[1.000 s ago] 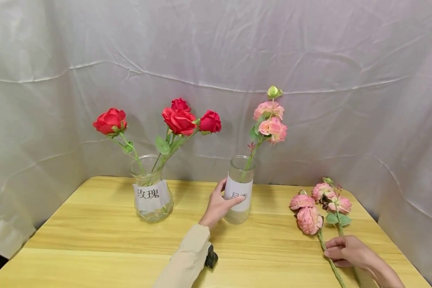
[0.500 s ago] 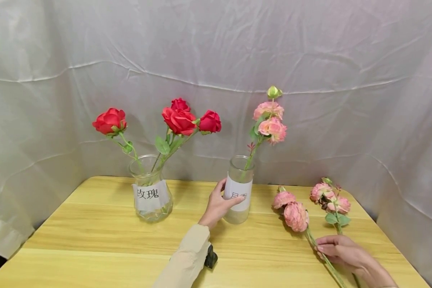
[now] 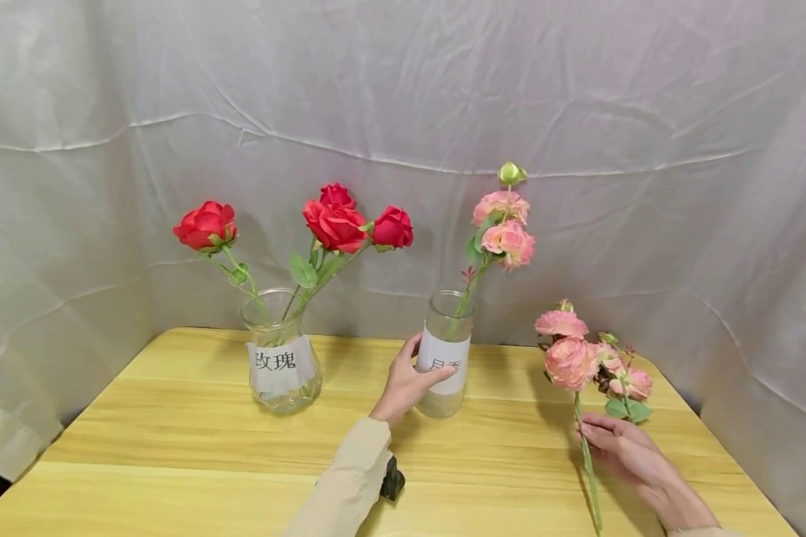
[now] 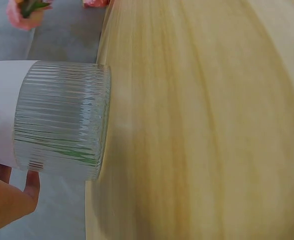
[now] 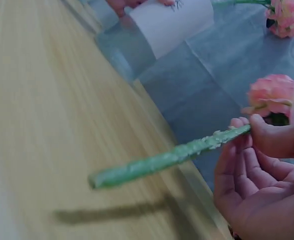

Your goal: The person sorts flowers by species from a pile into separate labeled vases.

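My left hand (image 3: pixel 410 380) grips a straight glass vase (image 3: pixel 441 403) from its left side, the thumb across a white paper label with printed characters. One stem of pink flowers (image 3: pixel 508 240) with a green bud stands in that vase. At the right, my right hand (image 3: pixel 625 451) pinches the stem of another pink flower (image 3: pixel 571 362), whose blooms point up. The right wrist view shows the lower end of this green stem (image 5: pixel 172 157) held above the table between thumb and fingertips. The ribbed vase base (image 4: pixel 64 120) rests upright on the wood in the left wrist view.
A second pink flower (image 3: pixel 634 383) lies on the wooden table (image 3: pixel 175 477) behind my right hand. To the left stands a flared glass vase (image 3: pixel 285 399), labelled too, with red roses (image 3: pixel 336 226). Grey cloth (image 3: pixel 403 89) hangs behind the table.
My right hand has first slid the pink flower left, then raised it off the table and brought its stem more upright. The left hand has stayed on the vase.
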`<state>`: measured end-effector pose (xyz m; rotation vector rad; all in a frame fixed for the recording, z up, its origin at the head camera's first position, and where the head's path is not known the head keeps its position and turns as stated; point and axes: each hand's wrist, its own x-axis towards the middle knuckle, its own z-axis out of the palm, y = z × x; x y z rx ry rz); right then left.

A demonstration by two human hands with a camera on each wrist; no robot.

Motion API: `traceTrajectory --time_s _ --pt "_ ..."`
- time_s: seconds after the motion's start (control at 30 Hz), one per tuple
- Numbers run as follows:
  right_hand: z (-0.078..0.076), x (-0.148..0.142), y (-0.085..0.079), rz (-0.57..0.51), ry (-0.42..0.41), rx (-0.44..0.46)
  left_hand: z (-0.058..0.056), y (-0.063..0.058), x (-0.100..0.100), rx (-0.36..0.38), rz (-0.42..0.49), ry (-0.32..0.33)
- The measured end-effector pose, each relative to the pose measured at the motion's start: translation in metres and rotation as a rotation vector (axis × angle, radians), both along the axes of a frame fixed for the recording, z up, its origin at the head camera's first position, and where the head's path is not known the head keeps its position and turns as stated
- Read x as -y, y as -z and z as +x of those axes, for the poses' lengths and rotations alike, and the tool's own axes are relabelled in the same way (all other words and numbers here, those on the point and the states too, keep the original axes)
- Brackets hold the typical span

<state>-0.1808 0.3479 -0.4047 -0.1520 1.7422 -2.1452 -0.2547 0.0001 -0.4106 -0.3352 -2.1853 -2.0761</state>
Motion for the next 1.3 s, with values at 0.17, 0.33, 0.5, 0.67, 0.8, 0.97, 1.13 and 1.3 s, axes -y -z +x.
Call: traceTrajectory --time_s 0.17,0.33,0.5,0.67,0.8,0.97,1.13,1.3 --pt "-0.005 0.012 -0.001 -0.088 -0.039 -0.152 0.001 -0.002 -0.001 -0.002 -0.003 -0.006" --pt "-0.007 0.026 -0.004 -0.113 0.015 -0.238 0.001 -0.005 -0.002 -0.003 0.008 -0.003" --pt "-0.010 0.037 -0.010 -0.109 0.126 -0.240 0.001 -0.005 -0.002 -0.003 -0.002 -0.009" --pt "-0.014 0.045 -0.016 -0.143 0.215 -0.214 0.000 -0.004 -0.002 -0.009 -0.008 -0.012" --pt "-0.017 0.052 -0.019 -0.152 0.263 -0.213 0.000 -0.003 -0.002 -0.008 -0.003 -0.011" --pt "-0.021 0.059 -0.025 -0.185 0.323 -0.210 0.000 -0.002 -0.002 -0.004 -0.015 -0.016" --pt "-0.028 0.067 -0.035 -0.309 0.360 -0.227 0.007 -0.010 -0.001 0.002 -0.012 -0.018" --pt "-0.036 0.075 -0.047 -0.390 0.375 -0.255 0.024 -0.031 0.002 -0.007 -0.014 -0.011"
